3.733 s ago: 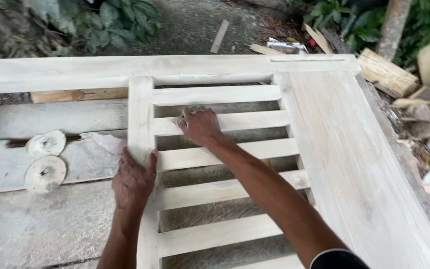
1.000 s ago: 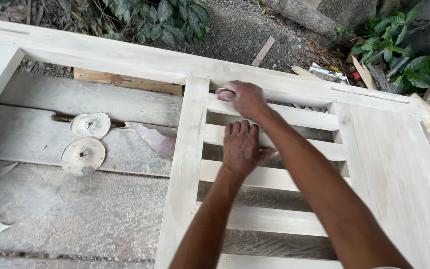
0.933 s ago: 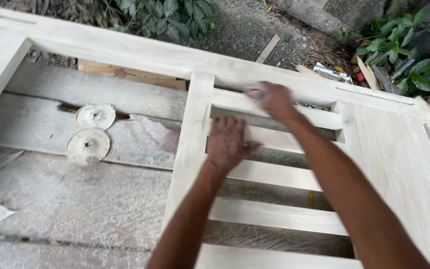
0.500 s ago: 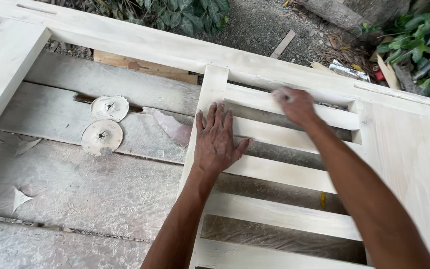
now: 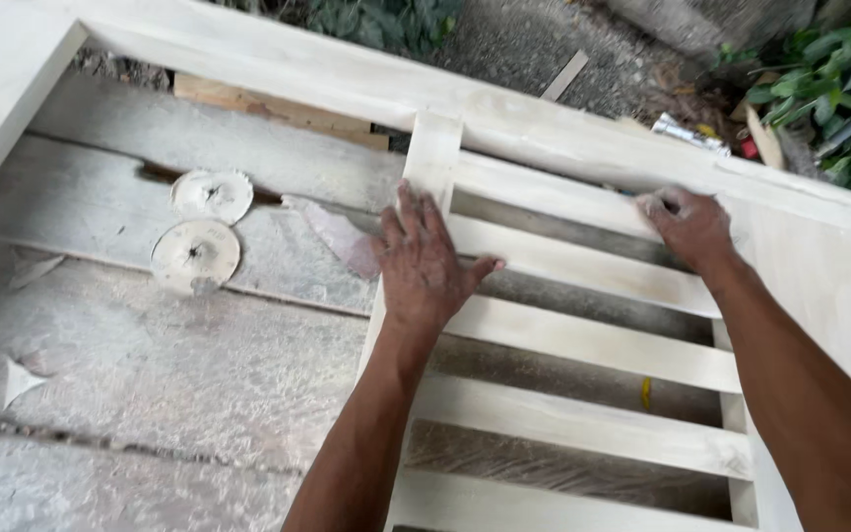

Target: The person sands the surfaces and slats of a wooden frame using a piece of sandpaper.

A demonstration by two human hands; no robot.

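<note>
A pale unfinished wooden frame [image 5: 278,69] with several horizontal slats [image 5: 583,266] lies flat in front of me. My left hand [image 5: 424,264] rests flat, fingers apart, on the frame's upright post [image 5: 432,148] and the ends of the slats. My right hand [image 5: 687,227] is closed and pressed on the top slat's right end, near the frame's upper rail. Something small seems held under its fingers; I cannot tell what it is.
Two worn round sanding discs [image 5: 196,253] lie on the dusty grey boards [image 5: 150,374] left of the post, beside scraps of paper [image 5: 342,236]. A brown plank [image 5: 278,106] sits under the top rail. Gravel, litter and green plants [image 5: 839,89] lie beyond.
My right hand has slid to the right along the top slat. My left hand has shifted left onto the upright post. The view has moved closer and rightward.
</note>
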